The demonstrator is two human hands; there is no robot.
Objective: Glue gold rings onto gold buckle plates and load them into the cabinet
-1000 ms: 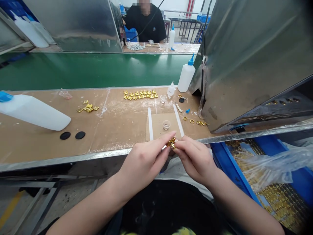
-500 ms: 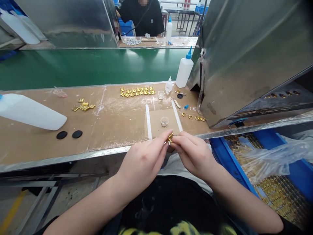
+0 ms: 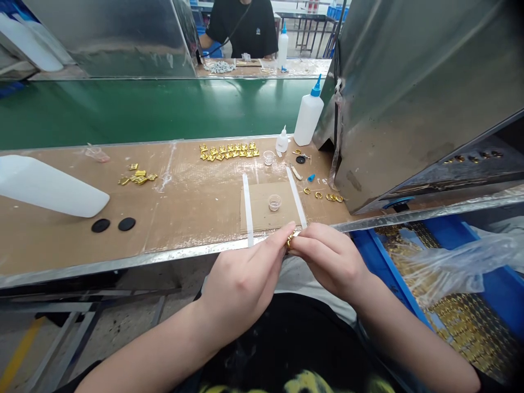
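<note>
A small shiny gold metal piece (image 3: pixel 289 240) is pinched between the fingertips of both hands, just off the bench's front edge. My left hand (image 3: pixel 248 278) is closed on its left side, and my right hand (image 3: pixel 335 259) grips it from the right. Fingers cover most of the piece, so its full shape is hidden. Just beyond the hands, a clear little cup (image 3: pixel 274 203) sits on a cardboard square (image 3: pixel 262 215) edged by white strips. To the right lie several gold rings (image 3: pixel 332 197).
Gold square pieces (image 3: pixel 229 152) stand in rows at the bench's back, with a looser pile (image 3: pixel 138 177) leftward. Glue bottles (image 3: pixel 309 120), black discs (image 3: pixel 126 224) and a metal housing (image 3: pixel 401 98) surround the area. A blue crate (image 3: pixel 393 273) is at right; a person (image 3: pixel 245 30) sits opposite.
Both hands have shifted slightly, and the gold piece is now more covered by the fingers. The person opposite has moved a little. Bench items stay in place.
</note>
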